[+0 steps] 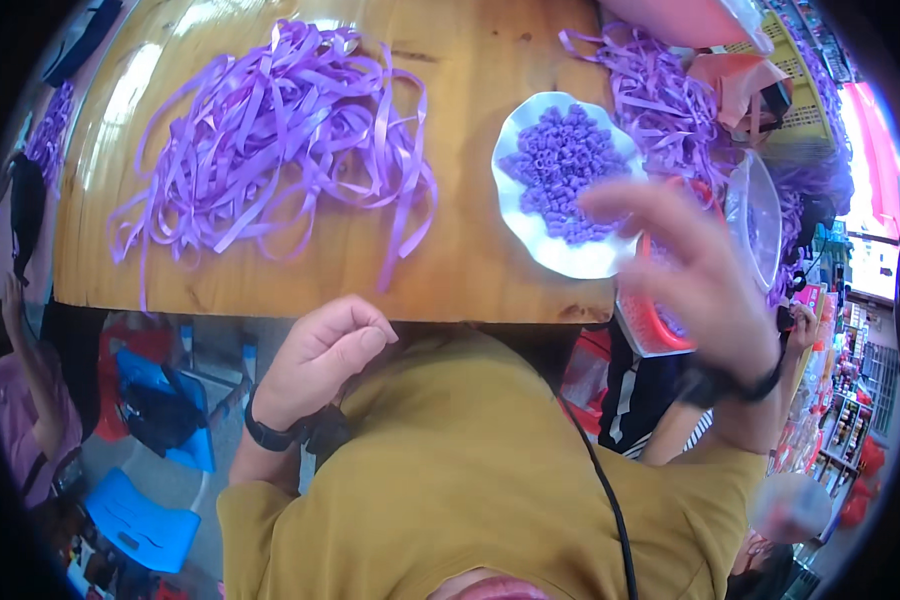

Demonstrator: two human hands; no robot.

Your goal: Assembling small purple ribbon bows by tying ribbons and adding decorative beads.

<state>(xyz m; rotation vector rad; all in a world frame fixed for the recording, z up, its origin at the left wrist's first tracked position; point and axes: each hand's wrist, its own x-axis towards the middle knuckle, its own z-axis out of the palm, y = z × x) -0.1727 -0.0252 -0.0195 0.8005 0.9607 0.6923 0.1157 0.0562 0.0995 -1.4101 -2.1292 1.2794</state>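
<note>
A loose heap of purple ribbons (280, 150) lies on the wooden table (470, 60) at the left. To its right, a white wavy-rimmed dish (535, 255) holds many small purple pieces (567, 165) that look like little knots or rings. My right hand (695, 265), blurred by motion, is over the dish's right rim with thumb and fingers apart. I see nothing held in it. My left hand (330, 355) is closed just in front of the table's near edge, its thumb against curled fingers. Whatever those fingers hold, if anything, is hidden.
More purple ribbon (660, 110) is piled at the back right, beside a yellow basket (795, 100). A red-rimmed container (645, 325) sits by the table's right corner. Blue chairs (145, 515) stand on the floor at lower left. Another person (40, 410) is at the far left.
</note>
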